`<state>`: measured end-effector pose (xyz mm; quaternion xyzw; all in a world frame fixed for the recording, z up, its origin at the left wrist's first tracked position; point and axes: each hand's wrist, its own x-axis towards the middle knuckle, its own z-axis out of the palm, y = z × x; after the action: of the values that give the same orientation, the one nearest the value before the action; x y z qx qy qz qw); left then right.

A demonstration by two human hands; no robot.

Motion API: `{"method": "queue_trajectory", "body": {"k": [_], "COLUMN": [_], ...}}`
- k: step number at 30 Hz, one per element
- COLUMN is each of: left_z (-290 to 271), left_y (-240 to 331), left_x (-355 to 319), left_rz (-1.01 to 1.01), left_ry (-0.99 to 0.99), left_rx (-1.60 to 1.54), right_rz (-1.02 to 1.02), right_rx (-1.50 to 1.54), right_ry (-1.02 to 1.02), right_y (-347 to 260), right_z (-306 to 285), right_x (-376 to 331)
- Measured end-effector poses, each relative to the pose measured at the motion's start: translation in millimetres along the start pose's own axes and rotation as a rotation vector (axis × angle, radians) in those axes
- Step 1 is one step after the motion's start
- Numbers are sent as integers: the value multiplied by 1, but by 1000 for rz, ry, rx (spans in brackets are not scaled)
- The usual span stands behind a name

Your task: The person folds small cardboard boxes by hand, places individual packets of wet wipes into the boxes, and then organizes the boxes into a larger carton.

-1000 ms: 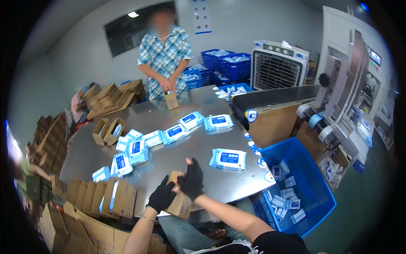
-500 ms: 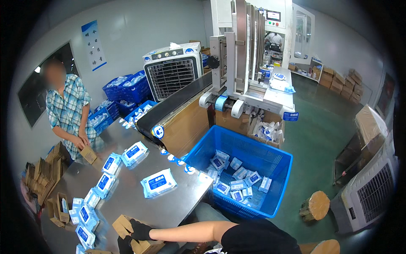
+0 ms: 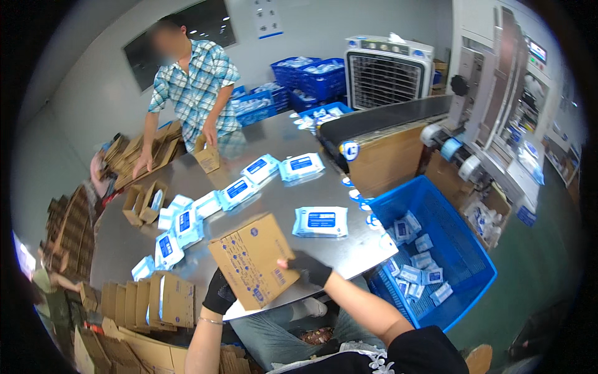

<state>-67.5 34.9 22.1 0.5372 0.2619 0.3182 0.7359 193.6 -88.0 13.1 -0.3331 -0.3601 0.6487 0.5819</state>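
Observation:
A brown cardboard carton (image 3: 254, 258) with printed faces is held tilted above the table's near edge, between my two hands. My left hand (image 3: 219, 294), in a black fingerless glove, grips its lower left side; most of those fingers are behind the carton. On its right side my right hand (image 3: 311, 269), gloved the same way, clamps the edge with the thumb on the front face. Just beyond lies a light-blue wipes pack (image 3: 320, 222), flat on the metal table (image 3: 274, 198). A curving row of similar packs (image 3: 187, 225) lies farther left.
Several upright cartons (image 3: 177, 300) stand at the near left corner, with two open cartons (image 3: 146, 202) behind. A blue crate (image 3: 464, 249) of packs sits at the right. Across the table, a co-worker (image 3: 190, 81) holds a small carton (image 3: 207, 156). A conveyor (image 3: 386, 121) adjoins the table.
My view has swung left. My hands now hold a carton up, where they were low over cartons at the table edge. The co-worker's hands have moved apart, one reaching toward stacked cardboard.

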Motion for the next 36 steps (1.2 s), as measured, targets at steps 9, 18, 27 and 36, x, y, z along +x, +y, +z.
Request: {"method": "queue_trajectory", "body": {"k": [9,18,27,36], "left_z": [-11,9,35,0], "left_y": [-13,-11,3,-20], "left_x": [27,39,31,46], "left_rz": [-113,65,-158,-22], "left_ry": [45,167,345,145], "left_rx": [866,1207,1253,1330], "right_rz": [-559,276,55,-771], "right_rx": [-1848,-1608,-1481,-1477], "right_ry": [-107,270,395,167], "right_y": [-20,-88,-76,-75], "right_z": [22,-183,-110,59], "right_x": [24,63,15,10]}}
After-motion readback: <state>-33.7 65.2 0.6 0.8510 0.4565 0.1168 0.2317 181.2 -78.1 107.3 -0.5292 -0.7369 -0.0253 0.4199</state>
